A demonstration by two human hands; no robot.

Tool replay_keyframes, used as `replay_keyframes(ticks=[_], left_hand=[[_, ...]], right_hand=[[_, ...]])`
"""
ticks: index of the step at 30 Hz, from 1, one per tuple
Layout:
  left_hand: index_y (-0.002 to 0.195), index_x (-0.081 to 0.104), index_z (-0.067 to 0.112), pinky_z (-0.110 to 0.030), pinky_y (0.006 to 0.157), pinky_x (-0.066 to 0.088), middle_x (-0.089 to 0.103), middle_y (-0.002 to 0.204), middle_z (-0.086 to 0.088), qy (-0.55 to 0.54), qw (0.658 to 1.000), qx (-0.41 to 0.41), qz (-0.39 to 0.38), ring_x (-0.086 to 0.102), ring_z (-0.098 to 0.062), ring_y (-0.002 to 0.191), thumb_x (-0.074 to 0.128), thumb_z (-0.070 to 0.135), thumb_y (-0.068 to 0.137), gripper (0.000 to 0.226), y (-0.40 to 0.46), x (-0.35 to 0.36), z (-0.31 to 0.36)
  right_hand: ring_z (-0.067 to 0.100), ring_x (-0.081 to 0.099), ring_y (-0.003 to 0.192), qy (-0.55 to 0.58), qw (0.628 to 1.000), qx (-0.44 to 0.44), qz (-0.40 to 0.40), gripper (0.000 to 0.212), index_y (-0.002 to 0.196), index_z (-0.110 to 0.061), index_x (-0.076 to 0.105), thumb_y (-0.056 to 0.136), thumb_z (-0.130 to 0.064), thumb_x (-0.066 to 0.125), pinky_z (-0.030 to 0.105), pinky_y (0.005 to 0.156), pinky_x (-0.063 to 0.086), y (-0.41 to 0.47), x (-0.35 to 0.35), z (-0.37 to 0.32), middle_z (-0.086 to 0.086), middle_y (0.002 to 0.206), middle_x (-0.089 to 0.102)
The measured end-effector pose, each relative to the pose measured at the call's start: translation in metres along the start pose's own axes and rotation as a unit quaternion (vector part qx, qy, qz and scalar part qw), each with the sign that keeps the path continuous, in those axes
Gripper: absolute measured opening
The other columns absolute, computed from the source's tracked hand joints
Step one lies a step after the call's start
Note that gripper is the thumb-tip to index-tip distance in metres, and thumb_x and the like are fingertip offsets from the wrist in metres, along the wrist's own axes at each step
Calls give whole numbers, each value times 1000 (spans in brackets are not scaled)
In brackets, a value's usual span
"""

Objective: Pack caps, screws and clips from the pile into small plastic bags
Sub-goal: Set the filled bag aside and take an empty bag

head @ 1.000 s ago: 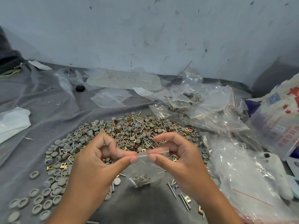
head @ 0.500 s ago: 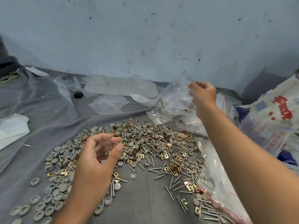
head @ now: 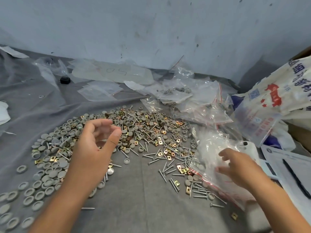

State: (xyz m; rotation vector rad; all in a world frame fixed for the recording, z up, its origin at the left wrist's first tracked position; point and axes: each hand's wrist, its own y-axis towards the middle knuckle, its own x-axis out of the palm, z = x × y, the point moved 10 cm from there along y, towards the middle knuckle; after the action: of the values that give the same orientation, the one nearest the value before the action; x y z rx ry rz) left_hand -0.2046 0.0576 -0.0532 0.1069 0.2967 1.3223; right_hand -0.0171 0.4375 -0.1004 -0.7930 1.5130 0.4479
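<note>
The pile (head: 127,137) of grey caps, silver screws and brass clips spreads over the grey cloth (head: 138,204) ahead of my fingers and between my two hands. My left hand (head: 94,148) hovers above its near-left part, fingers loosely curled and thumb raised, gripping nothing. More grey caps (head: 33,187) lie scattered to the left of that hand, down toward my wrist. Loose screws (head: 170,169) and clips lie in the gap between my hands, closer to my right fingers.

My right hand (head: 239,167) is over a stack of clear small bags (head: 212,158) with red zip lines; its fingers are spread and slightly bent, blurred, and I cannot tell whether the fingertips touch the plastic. They are not closed on anything. Beyond my right fingers lies a heap of filled bags (head: 181,93), with a printed woven sack (head: 276,100) further right. Beyond my left fingers, past the pile, flat empty bags (head: 99,91) and a small black object (head: 65,80) sit near the wall (head: 151,31)
</note>
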Motion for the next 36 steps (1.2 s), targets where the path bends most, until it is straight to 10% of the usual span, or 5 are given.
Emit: replay_keyframes(ticks=[8,15,21,30,36], left_hand=[[110,56,39,-27,83,48,71,105,21,25,999,2,-40,66,1,100,61,55,83,32,-8,15,-4],[108,59,44,-27,83,51,72,107,18,26,998,3,-60,67,-1,101,65,61,82,31,-7,20,-7],[131,57,46,-28,98,48,63,136,16,-66,958,-47,-275,57,-3,126,80,64,71,66,-34,69,1],[90,68,17,-12,61,48,70,71,7,-91,994,-68,6,62,-1,62,71,43,81,28,5,-23,-15],[103,54,33,-31,87,53,65,107,10,74,987,-68,124,64,-12,100,72,46,87,27,-7,-46,-20]], right_hand=[[15,64,103,41,999,9,10,62,135,-36,47,83,-55,75,39,85,55,-18,-5,-3,-14,121,64],[6,72,87,264,953,-73,131,18,105,-39,62,95,-25,68,36,75,52,-51,-71,-31,-21,83,76],[20,74,88,522,783,-266,-208,33,112,-24,69,79,-28,72,26,69,56,-85,-52,-183,8,99,78],[11,73,85,609,749,-168,-198,18,108,-12,71,90,-14,66,24,69,60,-46,24,-224,4,100,79],[4,69,66,644,739,-147,-129,8,93,-14,76,85,-13,74,15,55,53,-38,28,-223,3,84,79]])
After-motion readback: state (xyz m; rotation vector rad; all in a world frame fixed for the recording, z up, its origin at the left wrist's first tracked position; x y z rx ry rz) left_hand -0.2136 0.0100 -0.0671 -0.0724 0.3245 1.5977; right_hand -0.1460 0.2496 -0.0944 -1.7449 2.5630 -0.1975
